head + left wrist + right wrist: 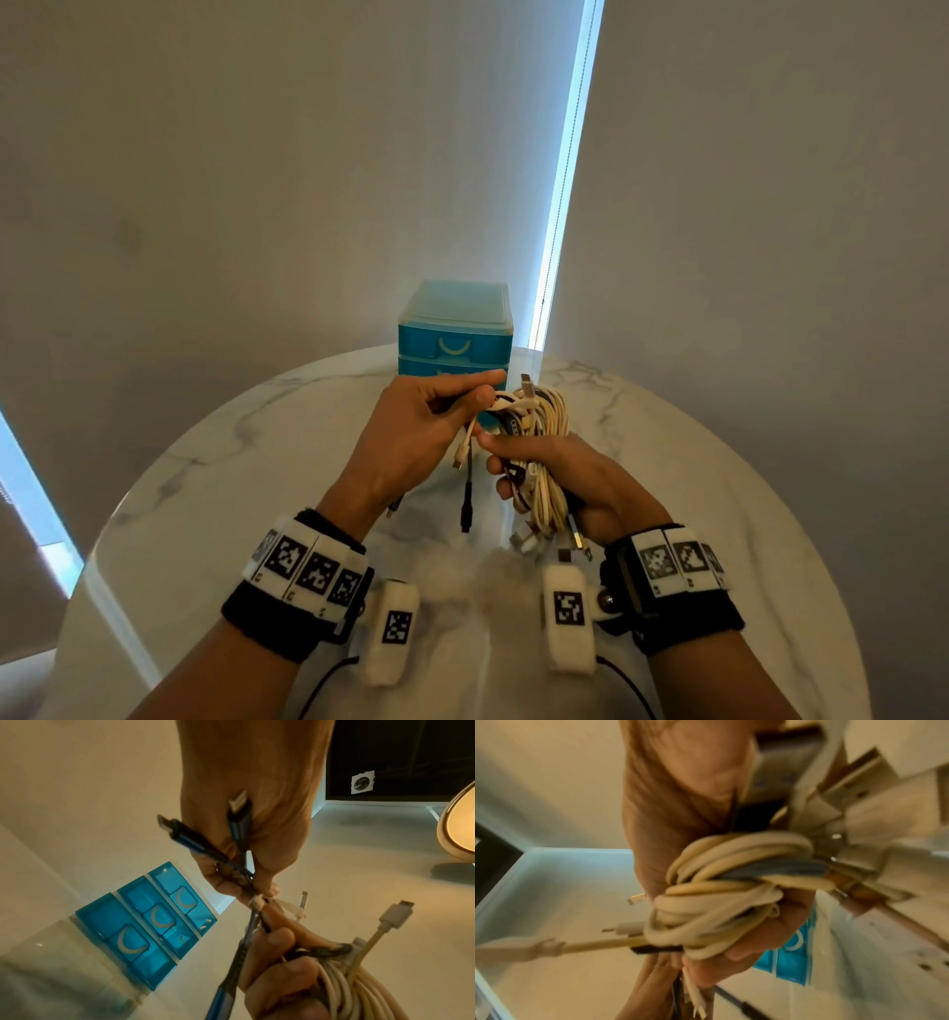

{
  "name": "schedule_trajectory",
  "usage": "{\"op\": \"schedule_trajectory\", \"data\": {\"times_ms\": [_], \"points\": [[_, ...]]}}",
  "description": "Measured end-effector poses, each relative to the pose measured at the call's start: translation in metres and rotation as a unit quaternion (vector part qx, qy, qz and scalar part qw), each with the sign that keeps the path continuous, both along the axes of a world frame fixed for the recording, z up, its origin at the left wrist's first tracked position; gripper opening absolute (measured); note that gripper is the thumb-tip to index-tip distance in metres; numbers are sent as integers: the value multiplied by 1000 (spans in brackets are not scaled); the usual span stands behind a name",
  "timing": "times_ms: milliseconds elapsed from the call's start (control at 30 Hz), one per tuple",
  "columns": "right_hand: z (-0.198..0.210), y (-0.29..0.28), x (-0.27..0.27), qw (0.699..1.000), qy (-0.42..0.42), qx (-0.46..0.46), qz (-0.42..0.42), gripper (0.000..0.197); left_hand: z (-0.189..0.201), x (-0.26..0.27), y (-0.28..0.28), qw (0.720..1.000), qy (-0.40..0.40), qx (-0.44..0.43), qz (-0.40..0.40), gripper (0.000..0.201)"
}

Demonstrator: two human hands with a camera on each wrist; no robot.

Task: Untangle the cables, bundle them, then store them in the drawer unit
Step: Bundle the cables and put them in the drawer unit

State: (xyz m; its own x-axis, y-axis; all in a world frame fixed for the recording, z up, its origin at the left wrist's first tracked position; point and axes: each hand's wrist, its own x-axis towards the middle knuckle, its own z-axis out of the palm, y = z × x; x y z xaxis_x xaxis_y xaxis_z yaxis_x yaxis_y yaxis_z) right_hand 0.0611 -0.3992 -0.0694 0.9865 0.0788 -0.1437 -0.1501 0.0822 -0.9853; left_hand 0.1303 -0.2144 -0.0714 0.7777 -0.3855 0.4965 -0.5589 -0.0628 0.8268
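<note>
The person holds the cables above a round marble table (pixel 215 462), in front of the blue drawer unit (pixel 454 329). In front of the unit and slightly to its left, the left hand (pixel 411 437) pinches some loose cable ends between thumb and fingers; in the left wrist view these are dark cables with blue plugs (pixel 239 821) and a thin white tie (pixel 257 901) goes around them. One black plug (pixel 466 506) hangs down under this hand. Just in front of the unit and slightly to its right, the right hand (pixel 580 478) is closed around the cable bundle (pixel 544 437), a thick coil of mostly cream-white cables with one grey-blue strand; several white plugs stick out at both ends.

The drawer unit stands at the far edge of the table. It has three translucent blue drawers with pale curved handles (pixel 156 918), and all are shut. I cannot tell what is inside them.
</note>
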Motion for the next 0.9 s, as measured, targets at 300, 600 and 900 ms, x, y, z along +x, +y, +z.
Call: {"op": "schedule_trajectory", "data": {"times_ms": [300, 600, 900], "points": [[-4, 2, 4, 990, -47, 127, -33, 19, -3, 4, 0, 994, -27, -27, 105, 33], [-18, -3, 19, 978, -100, 103, -152, 42, 13, -4, 5, 999, 32, -29, -11, 32], [-8, -4, 11, 977, -178, 15, -114, 45, 13, -3, -4, 981, 128, -142, -38, 39]]}}
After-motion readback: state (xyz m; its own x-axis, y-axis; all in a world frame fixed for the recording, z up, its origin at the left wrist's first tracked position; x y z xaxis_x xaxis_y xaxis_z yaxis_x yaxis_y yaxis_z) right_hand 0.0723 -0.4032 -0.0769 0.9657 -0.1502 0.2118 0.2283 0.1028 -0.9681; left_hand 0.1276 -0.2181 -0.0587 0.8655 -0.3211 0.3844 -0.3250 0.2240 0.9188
